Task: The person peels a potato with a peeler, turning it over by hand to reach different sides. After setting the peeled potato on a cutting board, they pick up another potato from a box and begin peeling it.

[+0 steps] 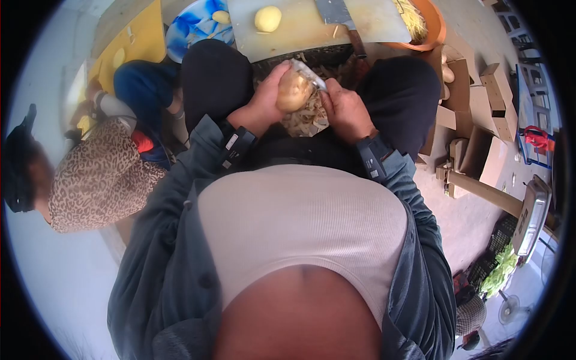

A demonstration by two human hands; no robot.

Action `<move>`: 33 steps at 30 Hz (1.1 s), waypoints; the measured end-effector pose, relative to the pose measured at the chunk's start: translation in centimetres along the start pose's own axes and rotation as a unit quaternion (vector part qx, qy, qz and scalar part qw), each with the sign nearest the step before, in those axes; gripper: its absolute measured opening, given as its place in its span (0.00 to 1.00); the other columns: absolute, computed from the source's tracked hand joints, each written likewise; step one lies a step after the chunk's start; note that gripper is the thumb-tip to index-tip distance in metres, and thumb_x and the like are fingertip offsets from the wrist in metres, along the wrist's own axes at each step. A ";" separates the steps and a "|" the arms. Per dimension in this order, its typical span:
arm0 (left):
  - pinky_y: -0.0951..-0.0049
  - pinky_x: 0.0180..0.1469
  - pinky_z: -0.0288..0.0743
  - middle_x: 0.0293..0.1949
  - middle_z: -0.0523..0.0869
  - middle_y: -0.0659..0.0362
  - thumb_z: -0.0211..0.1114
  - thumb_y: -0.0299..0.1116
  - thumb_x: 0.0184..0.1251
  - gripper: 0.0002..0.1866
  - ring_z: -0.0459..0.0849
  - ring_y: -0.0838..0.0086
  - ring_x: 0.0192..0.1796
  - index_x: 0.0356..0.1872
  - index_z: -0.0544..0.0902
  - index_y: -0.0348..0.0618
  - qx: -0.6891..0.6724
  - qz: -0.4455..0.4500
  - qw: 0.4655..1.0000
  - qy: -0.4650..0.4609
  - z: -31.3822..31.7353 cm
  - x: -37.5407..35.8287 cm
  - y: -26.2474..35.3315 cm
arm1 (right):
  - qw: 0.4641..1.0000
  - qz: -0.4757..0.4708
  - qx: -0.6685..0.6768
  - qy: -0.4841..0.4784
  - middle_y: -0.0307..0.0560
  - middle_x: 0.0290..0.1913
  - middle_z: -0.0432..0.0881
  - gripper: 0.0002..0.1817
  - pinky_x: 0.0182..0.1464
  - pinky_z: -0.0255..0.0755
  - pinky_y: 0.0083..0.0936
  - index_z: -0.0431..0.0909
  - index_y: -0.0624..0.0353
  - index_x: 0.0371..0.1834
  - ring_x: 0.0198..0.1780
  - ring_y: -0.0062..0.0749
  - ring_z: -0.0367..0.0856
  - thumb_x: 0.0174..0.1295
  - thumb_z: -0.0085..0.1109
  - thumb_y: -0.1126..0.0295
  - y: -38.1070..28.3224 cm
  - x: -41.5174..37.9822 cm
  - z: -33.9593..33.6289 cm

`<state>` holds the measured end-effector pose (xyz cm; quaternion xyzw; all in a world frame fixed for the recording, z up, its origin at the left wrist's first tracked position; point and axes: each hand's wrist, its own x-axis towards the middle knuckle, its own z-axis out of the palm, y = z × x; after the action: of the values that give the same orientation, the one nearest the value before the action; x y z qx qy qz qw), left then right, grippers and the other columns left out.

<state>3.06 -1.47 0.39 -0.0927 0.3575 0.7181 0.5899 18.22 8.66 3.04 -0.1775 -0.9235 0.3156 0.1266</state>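
Note:
Between my knees, my left hand (264, 102) is closed around a large brown potato (294, 93), partly peeled by the look of its patchy skin. My right hand (349, 113) grips a peeler (309, 73), whose pale head lies at the potato's upper right side. Below both hands is a heap of potato peelings (307, 120). Just beyond, a peeled potato (267, 19) rests on a white cutting board (288, 45), with a broad-bladed knife (333, 12) to its right.
A blue-and-white basin (177, 37) holding potato stands left of the board; an orange bowl (436, 30) of yellow shreds stands right. Cardboard boxes (459, 90), one with potatoes, and a metal scale (533, 219) are at the right. Another person (102, 174) sits at the left.

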 end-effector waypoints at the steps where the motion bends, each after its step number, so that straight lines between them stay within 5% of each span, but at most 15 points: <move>1: 0.64 0.50 0.78 0.42 0.83 0.55 0.55 0.47 0.70 0.18 0.83 0.66 0.45 0.46 0.77 0.43 0.001 0.000 1.000 -0.001 -0.1 -0.1 0.1 | 1.000 0.012 0.001 0.007 0.63 0.24 0.78 0.10 0.34 0.71 0.51 0.67 0.60 0.35 0.31 0.61 0.78 0.66 0.49 0.65 0.4 0.2 -0.1; 7: 0.64 0.51 0.78 0.44 0.83 0.54 0.55 0.46 0.71 0.18 0.82 0.66 0.46 0.48 0.77 0.42 0.006 -0.036 0.999 -0.017 0.2 -0.9 0.7 | 0.998 0.047 0.005 0.032 0.66 0.25 0.78 0.10 0.35 0.70 0.53 0.68 0.61 0.34 0.32 0.64 0.77 0.65 0.48 0.65 1.6 0.6 0.5; 9: 0.60 0.36 0.80 0.45 0.84 0.54 0.52 0.51 0.70 0.22 0.84 0.63 0.43 0.53 0.76 0.46 0.099 -0.044 0.992 -0.072 0.5 -1.4 1.0 | 0.997 0.073 0.013 0.034 0.66 0.25 0.78 0.10 0.36 0.70 0.54 0.68 0.62 0.34 0.32 0.65 0.77 0.65 0.48 0.66 2.3 0.8 0.8; 13: 0.60 0.34 0.79 0.44 0.83 0.52 0.51 0.52 0.70 0.23 0.84 0.62 0.43 0.54 0.76 0.45 0.069 -0.020 0.993 -0.092 1.2 -2.0 1.3 | 0.996 0.070 0.013 0.061 0.68 0.26 0.78 0.10 0.37 0.69 0.54 0.68 0.63 0.34 0.34 0.66 0.77 0.65 0.47 0.66 2.3 1.4 0.6; 19: 0.59 0.35 0.79 0.45 0.83 0.53 0.47 0.54 0.71 0.25 0.84 0.59 0.42 0.54 0.75 0.45 0.082 0.028 0.992 -0.087 -0.9 0.0 1.5 | 0.987 0.044 0.123 0.097 0.67 0.27 0.76 0.09 0.35 0.69 0.50 0.68 0.63 0.36 0.34 0.65 0.76 0.63 0.51 0.68 0.2 0.6 -0.4; 22: 0.58 0.41 0.80 0.47 0.83 0.54 0.48 0.51 0.71 0.23 0.83 0.61 0.46 0.54 0.75 0.44 0.039 0.013 0.995 -0.089 -1.0 -0.2 1.4 | 0.992 0.018 0.120 0.040 0.61 0.27 0.74 0.06 0.33 0.70 0.37 0.71 0.62 0.38 0.33 0.62 0.75 0.65 0.53 0.70 -0.3 0.2 -0.4; 27: 0.60 0.52 0.77 0.49 0.82 0.54 0.52 0.47 0.71 0.21 0.82 0.63 0.51 0.54 0.76 0.42 0.054 0.049 0.996 -0.048 -0.7 -0.2 1.0 | 0.995 -0.017 0.092 0.026 0.60 0.30 0.75 0.07 0.34 0.71 0.37 0.72 0.61 0.40 0.34 0.60 0.75 0.65 0.52 0.70 -1.0 0.1 -1.1; 29: 0.60 0.55 0.76 0.50 0.82 0.54 0.53 0.46 0.71 0.20 0.81 0.63 0.52 0.53 0.76 0.41 0.058 0.049 0.996 -0.046 -0.4 -0.4 1.0 | 0.971 0.027 0.178 0.157 0.58 0.30 0.77 0.08 0.35 0.71 0.38 0.74 0.62 0.42 0.34 0.59 0.76 0.65 0.52 0.70 -1.2 0.1 -1.9; 30: 0.60 0.53 0.76 0.49 0.82 0.54 0.54 0.47 0.70 0.21 0.81 0.63 0.52 0.53 0.76 0.42 0.040 0.038 0.997 -0.044 -0.3 -0.3 1.0 | 0.983 0.052 0.103 0.140 0.59 0.37 0.79 0.10 0.40 0.71 0.46 0.74 0.58 0.44 0.40 0.58 0.77 0.63 0.51 0.68 -1.1 0.2 -2.3; 33: 0.60 0.51 0.77 0.48 0.83 0.54 0.56 0.49 0.69 0.21 0.82 0.62 0.50 0.52 0.77 0.43 0.017 0.016 0.999 -0.049 -0.7 -0.4 0.9 | 0.993 0.011 0.034 0.108 0.60 0.37 0.79 0.10 0.41 0.71 0.44 0.74 0.59 0.45 0.40 0.58 0.77 0.63 0.50 0.70 0.1 -0.2 -1.2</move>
<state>2.18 -2.22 0.44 -0.0418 0.3415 0.7249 0.5968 18.82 9.28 3.91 -0.2164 -0.8911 0.3270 0.2282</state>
